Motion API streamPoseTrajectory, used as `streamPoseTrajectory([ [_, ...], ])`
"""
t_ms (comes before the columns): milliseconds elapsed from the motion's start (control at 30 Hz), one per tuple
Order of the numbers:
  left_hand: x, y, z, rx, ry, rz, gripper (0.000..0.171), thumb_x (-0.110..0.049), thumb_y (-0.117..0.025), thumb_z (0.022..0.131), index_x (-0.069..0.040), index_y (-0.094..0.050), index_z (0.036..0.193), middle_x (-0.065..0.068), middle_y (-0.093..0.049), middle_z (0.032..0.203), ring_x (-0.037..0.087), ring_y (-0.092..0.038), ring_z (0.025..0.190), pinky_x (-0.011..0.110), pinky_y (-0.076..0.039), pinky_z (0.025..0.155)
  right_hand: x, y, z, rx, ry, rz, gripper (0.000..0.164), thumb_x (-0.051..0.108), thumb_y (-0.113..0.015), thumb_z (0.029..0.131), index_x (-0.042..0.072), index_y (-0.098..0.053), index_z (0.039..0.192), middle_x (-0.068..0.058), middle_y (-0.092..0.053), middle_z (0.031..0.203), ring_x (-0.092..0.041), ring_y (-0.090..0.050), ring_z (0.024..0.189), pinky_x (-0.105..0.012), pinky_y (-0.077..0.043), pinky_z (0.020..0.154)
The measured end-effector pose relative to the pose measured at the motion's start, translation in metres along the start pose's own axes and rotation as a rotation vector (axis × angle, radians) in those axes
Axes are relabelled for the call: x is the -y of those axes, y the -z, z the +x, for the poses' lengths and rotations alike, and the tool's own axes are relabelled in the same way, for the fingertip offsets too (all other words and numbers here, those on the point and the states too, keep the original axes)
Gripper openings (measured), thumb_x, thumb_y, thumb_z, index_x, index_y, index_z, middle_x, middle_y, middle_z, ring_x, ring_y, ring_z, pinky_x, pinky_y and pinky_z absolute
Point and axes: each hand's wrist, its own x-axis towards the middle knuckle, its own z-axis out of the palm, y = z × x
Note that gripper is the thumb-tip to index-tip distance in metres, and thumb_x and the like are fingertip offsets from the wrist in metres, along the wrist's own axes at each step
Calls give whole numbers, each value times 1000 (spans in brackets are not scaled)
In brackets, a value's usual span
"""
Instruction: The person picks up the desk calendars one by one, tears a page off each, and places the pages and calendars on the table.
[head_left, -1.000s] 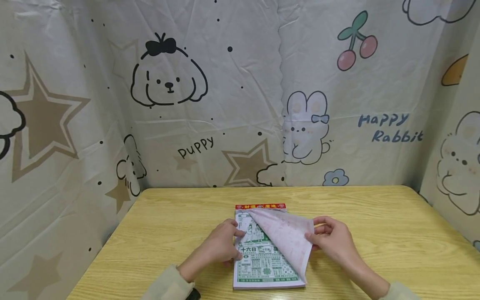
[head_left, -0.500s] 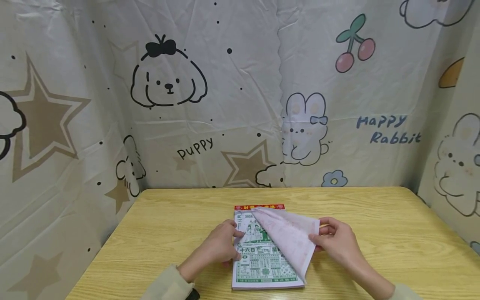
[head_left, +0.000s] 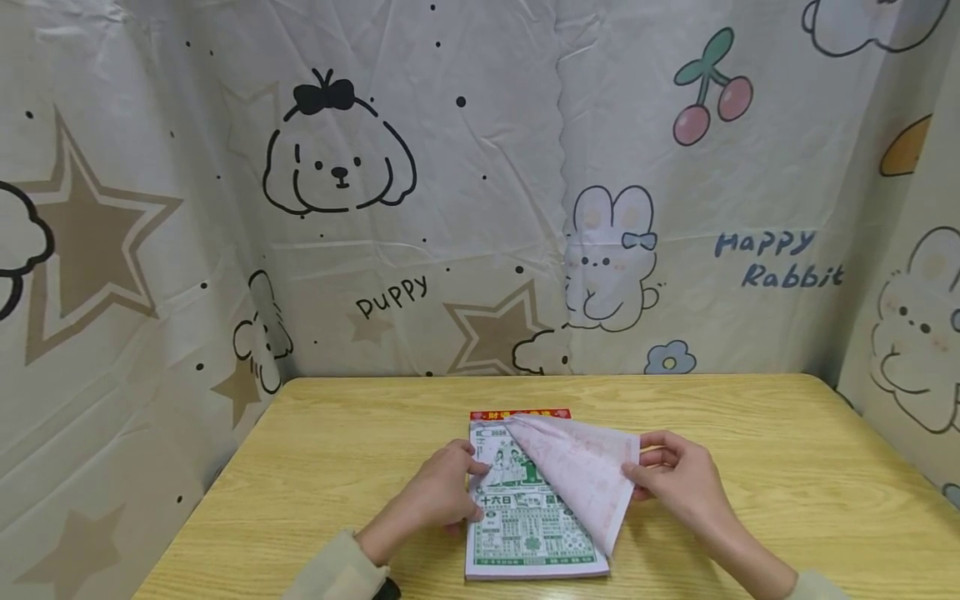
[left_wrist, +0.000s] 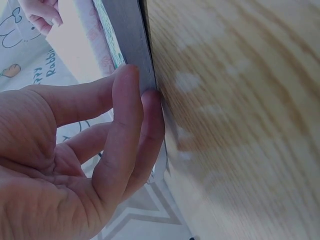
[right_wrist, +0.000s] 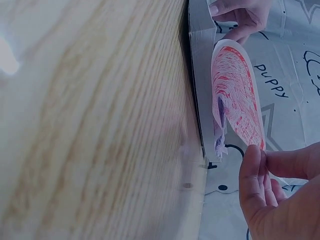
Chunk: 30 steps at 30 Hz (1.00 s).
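A thick tear-off calendar [head_left: 534, 533] lies on the table, its open page printed in green and a red strip [head_left: 480, 414] along its top. My left hand [head_left: 442, 492] holds the calendar's left edge; in the left wrist view, curled fingers [left_wrist: 131, 115] touch the side of the pad. My right hand [head_left: 678, 479] pinches the right corner of a lifted page [head_left: 592, 475] between thumb and fingers. That page is folded up diagonally, still joined near the top, showing its pale back. In the right wrist view, its red-printed face [right_wrist: 237, 92] curves away from the pad.
The wood-grain table [head_left: 787, 467] spreads out on both sides of the calendar. A cloth curtain [head_left: 480, 208] with cartoon prints hangs behind the table and at both sides. A dark band [head_left: 387, 589] shows at the left sleeve.
Over the last second my right hand has drawn the page corner slightly to the right, uncovering more of the green page. It barely moves in the last half second. The left hand stays put.
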Motion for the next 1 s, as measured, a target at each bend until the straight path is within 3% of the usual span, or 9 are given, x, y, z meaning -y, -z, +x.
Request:
streamPoseTrajectory([
  [367, 1, -1, -1, -13, -11, -7, 55, 8, -92, 73, 3, -75, 126, 24, -49, 148, 42, -52, 128, 27, -57, 47, 1, 0, 0, -1, 1, 11, 42, -6, -78, 88, -12, -58, 125, -10, -68, 87, -20, -71, 69, -34, -65, 62],
  [1000, 1, 0, 0, -11, -22, -2, 55, 7, -93, 73, 4, -75, 125, 24, -51, 146, 40, -52, 127, 27, -58, 49, 1, 2, -1, -5, -11, 1, 43, -8, -77, 89, -12, -58, 127, -12, -68, 90, -21, -70, 68, -34, -65, 61],
])
